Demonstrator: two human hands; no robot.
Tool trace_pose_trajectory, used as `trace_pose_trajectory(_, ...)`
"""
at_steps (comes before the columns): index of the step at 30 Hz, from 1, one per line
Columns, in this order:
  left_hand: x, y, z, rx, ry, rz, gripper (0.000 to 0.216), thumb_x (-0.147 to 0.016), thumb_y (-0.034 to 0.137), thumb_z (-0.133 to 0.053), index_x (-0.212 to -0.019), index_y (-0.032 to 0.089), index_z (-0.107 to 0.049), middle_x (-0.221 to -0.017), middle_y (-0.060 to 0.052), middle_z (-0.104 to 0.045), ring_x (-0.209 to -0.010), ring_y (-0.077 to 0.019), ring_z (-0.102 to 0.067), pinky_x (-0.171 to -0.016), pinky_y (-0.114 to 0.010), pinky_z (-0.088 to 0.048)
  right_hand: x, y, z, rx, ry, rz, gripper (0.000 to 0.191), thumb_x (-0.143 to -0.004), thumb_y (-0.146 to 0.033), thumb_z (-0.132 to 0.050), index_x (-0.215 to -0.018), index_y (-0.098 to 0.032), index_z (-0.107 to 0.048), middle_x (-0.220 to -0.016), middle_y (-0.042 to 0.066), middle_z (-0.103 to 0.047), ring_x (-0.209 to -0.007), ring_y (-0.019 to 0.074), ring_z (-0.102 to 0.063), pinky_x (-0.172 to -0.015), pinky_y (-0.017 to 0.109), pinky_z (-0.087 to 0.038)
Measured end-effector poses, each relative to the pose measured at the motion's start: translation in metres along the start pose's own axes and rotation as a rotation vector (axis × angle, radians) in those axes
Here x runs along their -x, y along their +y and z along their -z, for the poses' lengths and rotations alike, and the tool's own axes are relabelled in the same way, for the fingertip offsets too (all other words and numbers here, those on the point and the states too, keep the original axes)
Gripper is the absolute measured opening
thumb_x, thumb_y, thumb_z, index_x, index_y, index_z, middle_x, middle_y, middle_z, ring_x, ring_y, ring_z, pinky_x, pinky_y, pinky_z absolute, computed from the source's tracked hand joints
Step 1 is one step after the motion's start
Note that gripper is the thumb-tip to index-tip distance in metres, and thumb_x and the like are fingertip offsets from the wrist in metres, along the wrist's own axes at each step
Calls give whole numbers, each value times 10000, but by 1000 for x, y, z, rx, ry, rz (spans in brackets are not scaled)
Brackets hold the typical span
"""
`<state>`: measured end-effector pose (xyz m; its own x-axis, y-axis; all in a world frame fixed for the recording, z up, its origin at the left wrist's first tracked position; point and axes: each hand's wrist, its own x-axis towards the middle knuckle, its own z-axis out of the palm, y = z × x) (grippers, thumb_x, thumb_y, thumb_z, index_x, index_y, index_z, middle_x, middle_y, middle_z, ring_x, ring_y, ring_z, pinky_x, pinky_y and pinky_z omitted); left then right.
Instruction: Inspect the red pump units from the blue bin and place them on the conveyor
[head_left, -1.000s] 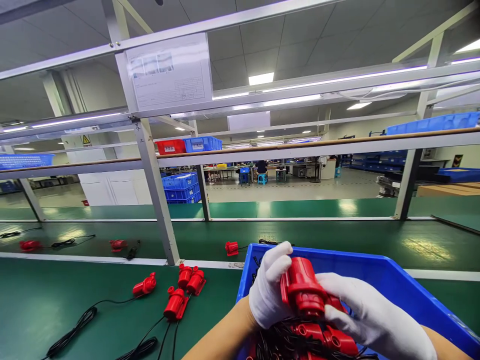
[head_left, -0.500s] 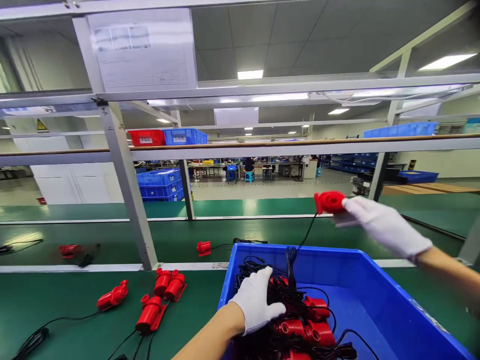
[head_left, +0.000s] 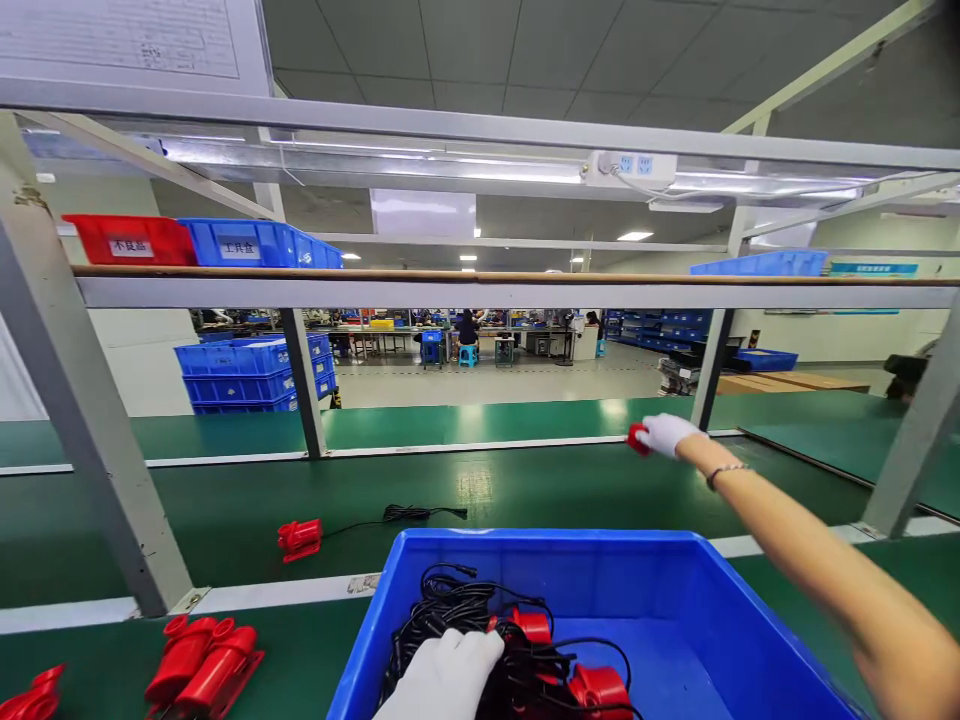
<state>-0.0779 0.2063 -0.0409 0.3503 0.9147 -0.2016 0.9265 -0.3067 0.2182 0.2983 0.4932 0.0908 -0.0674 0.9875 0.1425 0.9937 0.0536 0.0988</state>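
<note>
My right hand (head_left: pixel 666 434), in a white glove, is stretched far out over the dark green belt (head_left: pixel 525 495) and is closed round a red pump (head_left: pixel 637 438). My left hand (head_left: pixel 444 678), also gloved, rests fingers flat on the tangle of black cables (head_left: pixel 465 620) and red pumps (head_left: pixel 592 688) inside the blue bin (head_left: pixel 525 548) in front of me. Whether a cable trails from the held pump I cannot make out.
One red pump (head_left: pixel 300 537) with a coiled black cable (head_left: pixel 409 514) lies on the belt. More red pumps (head_left: pixel 202 662) lie on the near green table at the left. Grey frame posts (head_left: pixel 82 440) and a shelf rail (head_left: pixel 487 290) stand ahead, with red and blue bins (head_left: pixel 247 243) on top.
My right hand has carried the red pump out of the bin, farther away and down toward the belt. My left hand stays on the cables. The view has shifted right.
</note>
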Motion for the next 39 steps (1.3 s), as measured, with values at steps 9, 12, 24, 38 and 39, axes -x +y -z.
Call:
trace_pose_trajectory(9, 0, -1, -3, -28, 24, -26, 495, -856, 372, -572, -1307, 170, -554, -1254, -155, -624, -1085, -400, -597, -927, -592, -499, -4, -24, -98, 76, -319, 196, 440, -994, -424, -451, -841, -84, -685, -815, 123, -703, -767, 189, -666, -748, 326, -487)
trace_pose_trajectory(12, 20, 2, 6, 51, 71, -58, 643, -777, 434, -673, -1343, 172, -518, -1274, -146, -596, -1104, -372, -562, -973, -570, -473, 8, -41, -53, 50, -128, 278, 484, -1010, -435, -332, -1028, -83, -663, -992, 199, -696, -925, 284, -669, -791, 370, -445)
trace_pose_trajectory(24, 29, 3, 10, 4, 144, -214, 599, -837, 545, -567, -1271, 134, -593, -1254, -168, -609, -1118, -388, -569, -971, -575, -489, 226, -154, -90, -72, -264, 652, 343, -963, -361, -412, -934, -183, -704, -939, 123, -731, -884, 260, -694, -686, 302, -394)
trace_pose_trajectory(38, 27, 4, 8, 5, 190, -213, 560, -838, 574, -525, -1104, 113, -697, -1149, -216, -661, -1051, -424, -620, -872, -561, -524, 237, -155, -128, 87, -257, 460, 340, -864, -386, -505, -877, -159, -758, -920, 199, -727, -907, 404, -699, -748, 443, -481)
trace_pose_trajectory(39, 28, 3, 9, 39, 228, -203, 538, -836, 561, -534, -1087, 116, -703, -1125, -216, -667, -1042, -425, -624, -870, -564, -524, 233, -150, -121, 93, -246, 446, 359, -876, -381, -476, -873, -155, -755, -920, 201, -727, -903, 408, -700, -744, 454, -482)
